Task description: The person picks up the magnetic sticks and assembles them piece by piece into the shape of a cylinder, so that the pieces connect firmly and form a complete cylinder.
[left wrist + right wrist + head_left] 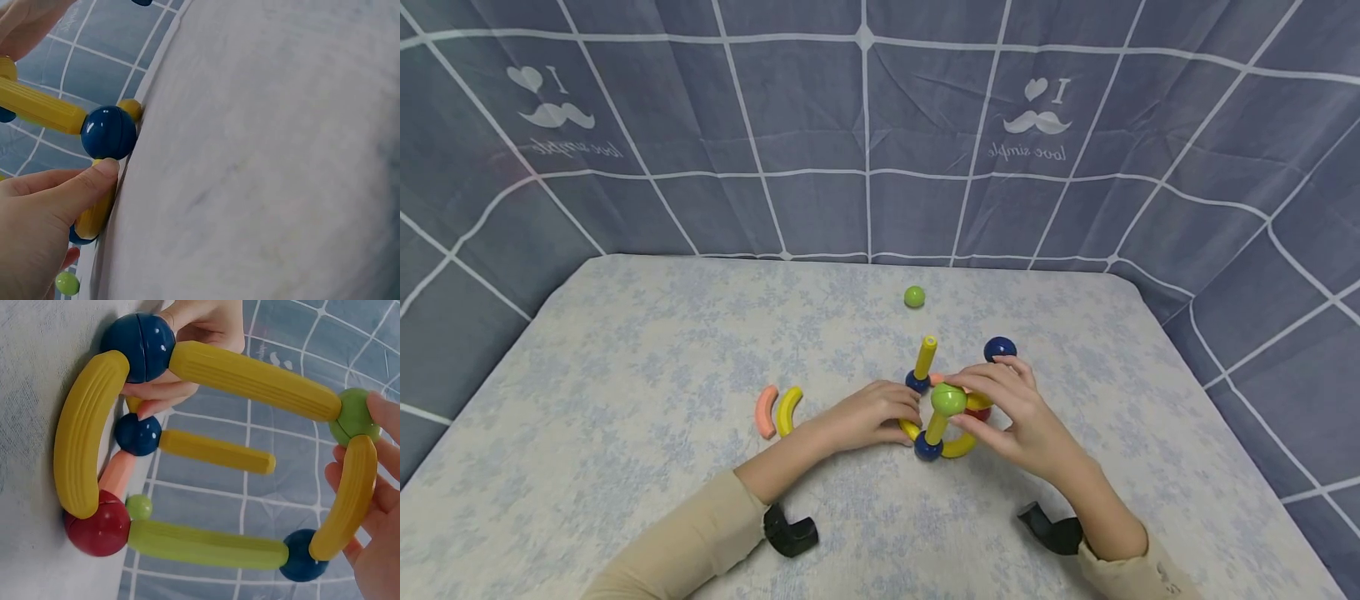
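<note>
A frame of magnetic balls and rods stands on the table. My left hand (876, 414) pinches a yellow curved rod (94, 215) low at its left side, beside the front navy ball (928, 447). From that ball a straight yellow rod (256, 381) rises to a green ball (948, 400). My right hand (1013, 410) holds this green ball between thumb and fingers. Another yellow curved rod (347, 500) runs from it to an upper navy ball (304, 555), which tops a green rod (206, 545) on a red ball (100, 524). A second yellow upright (927, 358) has a bare top.
A loose green ball (914, 297) lies behind the frame. Left of my left hand lie a pink curved rod (765, 412) and a yellow curved piece (788, 410). Black bands (790, 533) show at both wrists. A grid-patterned curtain (820, 125) hangs behind the table.
</note>
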The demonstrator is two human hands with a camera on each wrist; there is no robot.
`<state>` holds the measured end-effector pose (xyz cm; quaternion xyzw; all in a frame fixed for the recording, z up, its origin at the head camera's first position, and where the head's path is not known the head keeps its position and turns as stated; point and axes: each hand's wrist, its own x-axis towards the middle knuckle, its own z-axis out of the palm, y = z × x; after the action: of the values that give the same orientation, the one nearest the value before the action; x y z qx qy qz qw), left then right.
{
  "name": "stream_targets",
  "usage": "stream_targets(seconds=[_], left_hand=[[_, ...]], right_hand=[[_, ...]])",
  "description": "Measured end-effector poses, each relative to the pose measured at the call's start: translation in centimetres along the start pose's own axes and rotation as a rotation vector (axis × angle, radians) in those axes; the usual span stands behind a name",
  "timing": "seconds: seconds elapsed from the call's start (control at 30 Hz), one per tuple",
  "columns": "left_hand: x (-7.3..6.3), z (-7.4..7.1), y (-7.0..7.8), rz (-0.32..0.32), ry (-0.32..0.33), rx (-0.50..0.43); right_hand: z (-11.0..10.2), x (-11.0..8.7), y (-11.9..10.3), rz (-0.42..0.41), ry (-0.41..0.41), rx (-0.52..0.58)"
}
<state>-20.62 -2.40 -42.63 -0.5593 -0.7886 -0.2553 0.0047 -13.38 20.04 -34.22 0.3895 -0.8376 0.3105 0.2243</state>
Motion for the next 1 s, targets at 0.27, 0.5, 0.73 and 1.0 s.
stream_targets(seconds=[0.27, 0.5, 0.73, 1.0], left_hand=[[-0.4, 0.2, 0.7, -0.014, 0.073, 0.101], [-0.2, 0.7, 1.8, -0.025, 0.141, 0.208], [0.5, 1.7, 2.8, -0.051, 0.189, 0.290], [1.3, 2.3, 3.7, -0.103, 0.200, 0.366]], right_hand=[[-0.4, 0.0, 0.2, 0.003, -0.019, 0.004], [-0.5, 0.0, 0.5, -0.021, 0.039, -0.013], [-0.8, -0.3, 1.2, -0.052, 0.105, -0.020], [-1.3, -0.7, 1.6, -0.047, 0.130, -0.046]])
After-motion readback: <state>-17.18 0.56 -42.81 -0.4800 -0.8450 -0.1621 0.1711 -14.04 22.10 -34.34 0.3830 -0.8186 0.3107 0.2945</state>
